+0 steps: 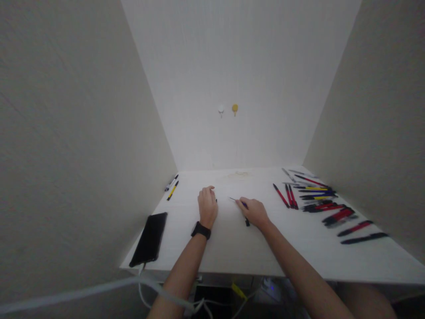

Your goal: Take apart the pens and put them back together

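Note:
My right hand (254, 211) is closed in a pinch around a slim pen part (233, 199), whose thin, pale tip points left. A bit of dark blue shows between the fingers. Just below that hand is a small black piece (247, 222); whether it is held or lies on the table I cannot tell. My left hand (207, 204), with a black watch on its wrist, rests on the table with its fingers curled. A tiny dark end shows at its right side, and the rest of what it may hold is hidden.
Many red, black, blue and yellow pens (317, 195) lie along the right side of the white table (232, 257). At the left are a yellow-and-black pen (173, 190), a white-and-black pen (171, 182) and a black phone (148, 239) with a white cable (99, 288). Walls enclose three sides.

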`<state>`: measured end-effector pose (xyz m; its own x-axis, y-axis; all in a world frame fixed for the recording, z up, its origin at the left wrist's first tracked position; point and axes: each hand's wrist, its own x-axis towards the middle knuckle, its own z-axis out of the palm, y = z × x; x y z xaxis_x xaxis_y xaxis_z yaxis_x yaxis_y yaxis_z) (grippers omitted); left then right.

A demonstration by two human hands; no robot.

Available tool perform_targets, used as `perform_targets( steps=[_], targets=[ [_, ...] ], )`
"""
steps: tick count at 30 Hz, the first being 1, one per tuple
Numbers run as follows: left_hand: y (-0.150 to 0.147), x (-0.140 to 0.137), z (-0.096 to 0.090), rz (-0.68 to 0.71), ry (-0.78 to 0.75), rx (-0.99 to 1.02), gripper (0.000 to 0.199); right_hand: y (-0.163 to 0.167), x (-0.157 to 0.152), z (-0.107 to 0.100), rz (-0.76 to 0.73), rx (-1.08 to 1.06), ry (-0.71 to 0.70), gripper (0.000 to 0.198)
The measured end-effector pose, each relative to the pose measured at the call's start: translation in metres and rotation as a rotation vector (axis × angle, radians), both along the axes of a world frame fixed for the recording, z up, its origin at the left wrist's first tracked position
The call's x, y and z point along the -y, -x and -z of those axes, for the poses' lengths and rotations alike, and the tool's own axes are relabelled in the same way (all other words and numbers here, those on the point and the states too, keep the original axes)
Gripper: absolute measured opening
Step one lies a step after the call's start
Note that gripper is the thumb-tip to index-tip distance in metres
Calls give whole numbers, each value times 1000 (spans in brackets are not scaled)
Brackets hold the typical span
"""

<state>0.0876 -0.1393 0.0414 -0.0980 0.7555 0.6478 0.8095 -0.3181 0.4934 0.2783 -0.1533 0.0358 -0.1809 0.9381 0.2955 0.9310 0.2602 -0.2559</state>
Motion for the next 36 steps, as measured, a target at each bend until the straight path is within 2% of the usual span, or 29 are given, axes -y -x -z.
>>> perform_targets(
  steps=[5, 9, 15, 20, 24, 30, 36],
  targets=[
    [-8, 7, -9, 289, 35, -131, 23, 4, 4, -4, -8, 66, -10, 41],
    [-12, 10, -10, 356, 120, -247, 21, 5, 6, -8, -40, 54, -18, 40],
    [-10, 10, -8, 259, 132, -233, 22, 4, 5, -7, -57, 25, -27, 42],
    [2, 9, -8, -2, 131, -107, 28, 1, 3, -3, 20, 34, -32, 43],
    [17, 5, -1, -168, 263, -110, 34, 0, 3, -3, 78, 43, -12, 43],
    [24, 6, 10, -138, 354, -262, 27, 1, 2, -2, 103, 60, -8, 41],
    [26, 7, 8, -96, 411, -218, 22, 1, 0, 1, 156, 72, 6, 53]
  ],
)
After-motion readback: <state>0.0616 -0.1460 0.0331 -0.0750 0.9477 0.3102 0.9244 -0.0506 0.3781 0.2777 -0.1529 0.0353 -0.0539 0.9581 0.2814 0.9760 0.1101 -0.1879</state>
